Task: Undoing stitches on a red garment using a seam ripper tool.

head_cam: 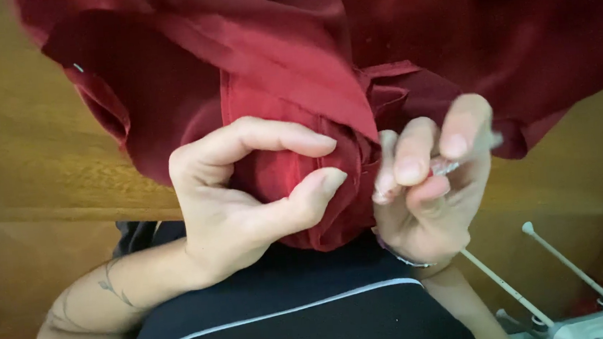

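We pinch a fold of red cloth while a needle works beside it.

Our left hand (pixel 246 196) has its grip closed on a seam fold of the red cloth (pixel 293 68), which hangs off the near edge of the wooden worktop (pixel 16 143). Our right hand (pixel 426 180), just right of the fold, grips a small, blurred needle (pixel 447 168). We see no finished stitches, so we judge most of the sewing is left.
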